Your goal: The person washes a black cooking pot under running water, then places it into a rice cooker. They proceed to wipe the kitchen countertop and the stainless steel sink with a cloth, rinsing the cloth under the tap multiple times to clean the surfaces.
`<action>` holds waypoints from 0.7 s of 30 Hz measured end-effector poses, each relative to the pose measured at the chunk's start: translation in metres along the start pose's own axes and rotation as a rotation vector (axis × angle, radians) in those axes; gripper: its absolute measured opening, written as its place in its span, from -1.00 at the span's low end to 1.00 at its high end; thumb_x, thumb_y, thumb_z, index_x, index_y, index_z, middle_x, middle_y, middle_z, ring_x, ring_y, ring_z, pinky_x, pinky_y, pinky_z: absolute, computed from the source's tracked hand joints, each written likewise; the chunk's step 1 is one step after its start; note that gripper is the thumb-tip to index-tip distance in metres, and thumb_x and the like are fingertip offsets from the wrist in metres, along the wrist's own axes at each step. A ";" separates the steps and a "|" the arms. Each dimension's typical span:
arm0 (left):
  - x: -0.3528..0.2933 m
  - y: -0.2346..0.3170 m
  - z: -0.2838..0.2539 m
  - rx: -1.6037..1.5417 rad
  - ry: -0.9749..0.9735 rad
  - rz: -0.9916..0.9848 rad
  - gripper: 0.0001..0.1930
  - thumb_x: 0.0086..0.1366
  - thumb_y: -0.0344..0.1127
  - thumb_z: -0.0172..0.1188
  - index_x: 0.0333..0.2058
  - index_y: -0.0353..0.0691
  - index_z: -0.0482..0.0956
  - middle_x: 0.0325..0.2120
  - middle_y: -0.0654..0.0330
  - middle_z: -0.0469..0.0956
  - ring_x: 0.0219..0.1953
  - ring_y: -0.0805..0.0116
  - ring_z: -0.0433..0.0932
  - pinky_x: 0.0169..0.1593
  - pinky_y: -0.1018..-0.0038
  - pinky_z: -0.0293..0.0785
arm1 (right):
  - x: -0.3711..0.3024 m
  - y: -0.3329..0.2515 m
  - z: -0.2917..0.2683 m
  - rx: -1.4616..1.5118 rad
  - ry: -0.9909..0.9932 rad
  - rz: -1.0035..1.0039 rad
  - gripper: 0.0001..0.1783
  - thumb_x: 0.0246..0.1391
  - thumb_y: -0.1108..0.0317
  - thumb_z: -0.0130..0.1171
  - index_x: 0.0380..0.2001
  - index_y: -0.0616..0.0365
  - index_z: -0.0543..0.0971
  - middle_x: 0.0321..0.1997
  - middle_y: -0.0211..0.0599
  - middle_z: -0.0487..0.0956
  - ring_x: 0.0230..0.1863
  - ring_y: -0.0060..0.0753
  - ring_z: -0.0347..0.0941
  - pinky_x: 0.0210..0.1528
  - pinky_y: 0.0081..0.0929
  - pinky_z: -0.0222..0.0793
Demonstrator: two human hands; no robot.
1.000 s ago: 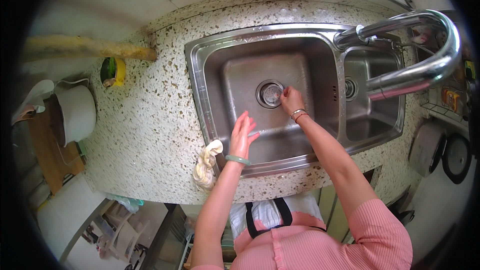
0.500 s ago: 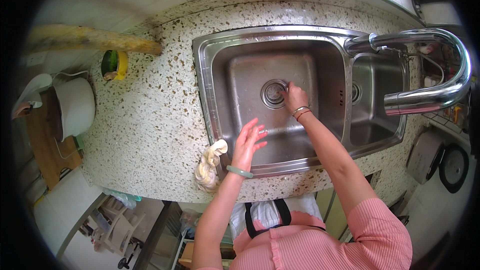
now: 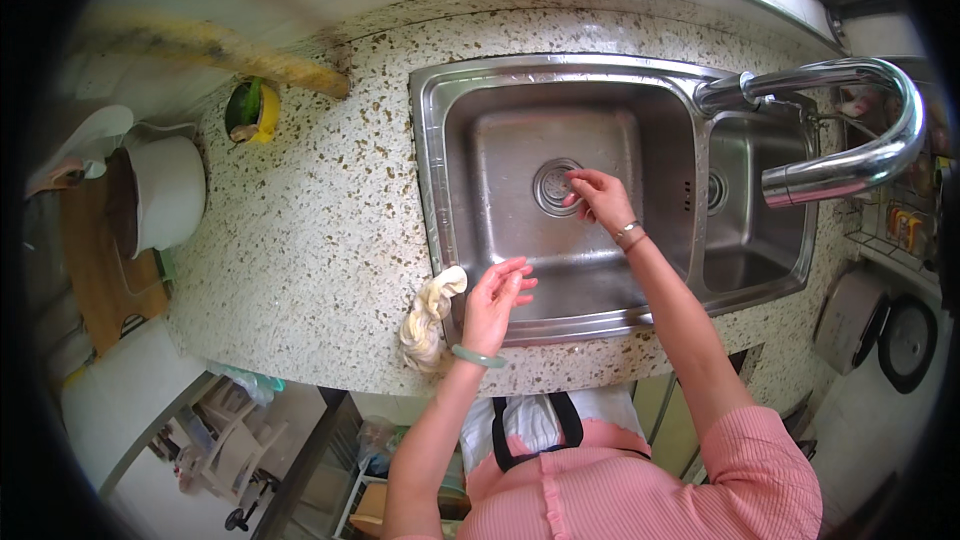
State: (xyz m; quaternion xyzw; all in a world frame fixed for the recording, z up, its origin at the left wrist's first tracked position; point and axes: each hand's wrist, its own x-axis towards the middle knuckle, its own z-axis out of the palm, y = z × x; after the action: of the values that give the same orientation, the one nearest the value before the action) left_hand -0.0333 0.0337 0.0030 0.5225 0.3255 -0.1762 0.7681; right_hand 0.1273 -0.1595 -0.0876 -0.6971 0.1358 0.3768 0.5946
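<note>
Over the large basin of the steel sink (image 3: 520, 145), my right hand (image 3: 604, 202) hangs beside the round drain strainer (image 3: 556, 187), fingers bent loosely and apart, nothing visible in them. My left hand (image 3: 492, 302), with a pale green bangle at the wrist, is over the sink's near left edge. Its fingers are parted and bare. Just left of it a twisted cream cloth (image 3: 430, 320) lies on the speckled counter against the sink rim. Drops of water dot the basin floor.
A chrome faucet (image 3: 850, 170) arches over the small right basin (image 3: 755, 220). Left on the counter (image 3: 300, 240) stand a yellow container (image 3: 262, 116) with something green inside, a yellowish pole (image 3: 220, 48), a white pot (image 3: 168, 195) and a wooden board (image 3: 100, 270).
My right hand has lifted off the strainer and moved slightly right, its fingers loosening. My left hand has drawn back a little toward me, fingers less spread. The view has shifted slightly.
</note>
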 end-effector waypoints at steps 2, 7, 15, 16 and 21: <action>-0.004 0.003 0.003 0.073 0.070 0.113 -0.73 0.36 -0.32 0.10 -0.02 -0.28 0.51 -0.19 0.20 0.55 -0.27 0.48 0.53 -0.20 0.57 0.49 | -0.032 -0.035 0.004 0.218 -0.151 -0.014 -0.62 0.28 0.28 -0.02 0.08 0.25 0.44 -0.35 -0.26 0.66 -0.51 -0.67 0.50 -0.56 -0.75 0.33; -0.013 0.054 0.026 0.460 0.242 0.552 -0.74 0.21 -0.48 0.25 -0.09 -0.25 0.58 -0.28 0.25 0.52 -0.36 0.57 0.47 -0.25 0.61 0.44 | -0.095 -0.078 0.031 0.327 -0.315 -0.108 -0.53 0.29 0.27 -0.03 0.21 0.25 0.31 -0.24 -0.24 0.66 -0.47 -0.62 0.53 -0.53 -0.74 0.36; -0.050 0.069 -0.038 0.795 0.435 0.949 -0.86 0.10 -0.56 0.32 -0.32 -0.27 0.66 -0.39 0.24 0.46 -0.38 0.50 0.47 -0.37 0.59 0.46 | -0.161 -0.091 0.136 0.306 -0.403 -0.198 -0.50 0.31 0.29 -0.05 0.27 0.18 0.25 -0.24 -0.32 0.59 -0.39 -0.55 0.59 -0.50 -0.71 0.39; -0.058 0.071 -0.051 0.832 0.443 0.966 -0.88 0.11 -0.56 0.30 -0.34 -0.28 0.66 -0.39 0.24 0.47 -0.39 0.51 0.47 -0.35 0.59 0.46 | -0.162 -0.085 0.151 0.286 -0.419 -0.217 -0.50 0.31 0.29 -0.05 0.26 0.22 0.24 -0.30 -0.35 0.59 -0.42 -0.58 0.59 -0.55 -0.72 0.36; -0.090 0.054 -0.122 0.514 0.464 0.677 -0.95 0.17 -0.52 0.28 -0.38 -0.31 0.60 -0.40 0.30 0.48 -0.42 0.58 0.45 -0.36 0.64 0.43 | -0.180 -0.067 0.214 -0.375 -0.205 -0.612 -0.49 0.08 0.34 0.14 0.13 0.11 0.38 -0.11 -0.17 0.59 -0.18 -0.26 0.55 -0.17 -0.33 0.43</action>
State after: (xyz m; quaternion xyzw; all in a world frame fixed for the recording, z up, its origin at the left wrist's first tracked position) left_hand -0.1037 0.1602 0.0720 0.7976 0.2457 0.1303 0.5352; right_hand -0.0299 0.0101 0.0832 -0.7608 -0.2106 0.2679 0.5523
